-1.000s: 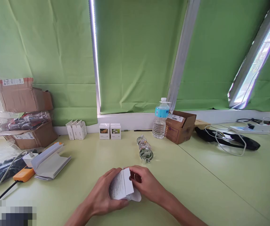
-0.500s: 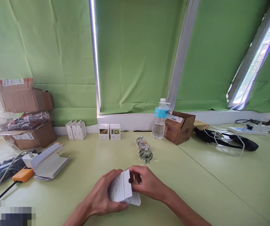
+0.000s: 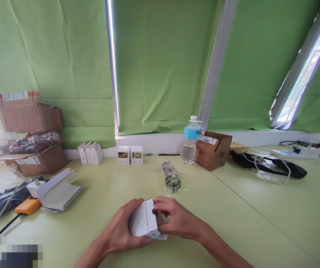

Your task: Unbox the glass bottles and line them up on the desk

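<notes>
A white printed carton (image 3: 143, 219) sits at the bottom centre of the view, tilted, with its small-print side facing up and a white flap (image 3: 161, 236) poking out at 4 o'clock from its lower end. The left hand (image 3: 117, 227) is curled around the carton, palm against it and fingers closed, with a firm hold. The right hand (image 3: 178, 219) is partly closed, its fingers (image 3: 160, 205) bent over the carton's right end and touching it. Whether the carton touches the pale green desk (image 3: 232, 223) beneath, I cannot tell. At 12 o'clock a glass jar (image 3: 171, 178) lies on its side, well apart from both hands. Beyond it, at 1 o'clock, stand a water bottle (image 3: 190, 141) and a cardboard box (image 3: 212, 150). At 11 o'clock are 2 small picture-printed white boxes (image 3: 129, 155). An opened white carton (image 3: 60, 191) lies at 9 o'clock, just beside an orange device (image 3: 28, 206).
</notes>
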`<move>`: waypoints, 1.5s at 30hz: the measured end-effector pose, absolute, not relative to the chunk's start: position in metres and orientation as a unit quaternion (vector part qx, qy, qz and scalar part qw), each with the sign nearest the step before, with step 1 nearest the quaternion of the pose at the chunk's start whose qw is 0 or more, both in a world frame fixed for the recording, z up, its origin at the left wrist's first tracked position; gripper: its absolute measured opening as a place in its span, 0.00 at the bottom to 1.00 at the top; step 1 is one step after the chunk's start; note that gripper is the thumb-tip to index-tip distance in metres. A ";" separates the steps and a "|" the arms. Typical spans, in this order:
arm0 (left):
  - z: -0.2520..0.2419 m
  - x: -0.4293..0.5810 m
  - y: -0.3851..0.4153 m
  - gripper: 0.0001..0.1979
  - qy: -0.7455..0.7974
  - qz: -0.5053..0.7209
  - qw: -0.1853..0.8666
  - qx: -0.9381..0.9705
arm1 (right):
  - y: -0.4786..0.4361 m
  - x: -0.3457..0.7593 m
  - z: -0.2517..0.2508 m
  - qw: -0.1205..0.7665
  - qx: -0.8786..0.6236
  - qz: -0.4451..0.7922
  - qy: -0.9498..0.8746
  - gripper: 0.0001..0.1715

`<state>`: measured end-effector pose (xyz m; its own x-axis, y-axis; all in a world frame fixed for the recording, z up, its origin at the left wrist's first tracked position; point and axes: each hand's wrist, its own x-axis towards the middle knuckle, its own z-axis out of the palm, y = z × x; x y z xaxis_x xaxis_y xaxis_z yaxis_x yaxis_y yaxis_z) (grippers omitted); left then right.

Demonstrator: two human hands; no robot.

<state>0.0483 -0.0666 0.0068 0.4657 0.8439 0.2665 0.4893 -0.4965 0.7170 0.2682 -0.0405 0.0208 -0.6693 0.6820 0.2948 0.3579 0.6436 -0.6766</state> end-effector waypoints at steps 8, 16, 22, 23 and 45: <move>0.005 0.050 -0.068 0.32 0.438 0.283 0.260 0.813 | -0.040 0.260 0.008 0.298 -0.299 0.334 -0.843 0.08; 0.005 0.051 -0.067 0.33 0.433 0.287 0.279 0.808 | -0.039 0.266 0.017 0.263 -0.285 0.371 -0.844 0.12; 0.001 0.048 -0.066 0.33 0.427 0.299 0.273 0.809 | -0.042 0.261 0.010 0.272 -0.281 0.394 -0.832 0.10; 0.001 0.048 -0.066 0.33 0.429 0.297 0.271 0.809 | -0.042 0.259 0.006 0.278 -0.289 0.385 -0.831 0.10; 0.006 0.053 -0.067 0.32 0.435 0.229 0.210 0.845 | -0.045 0.234 -0.030 0.352 -0.327 0.325 -0.815 0.06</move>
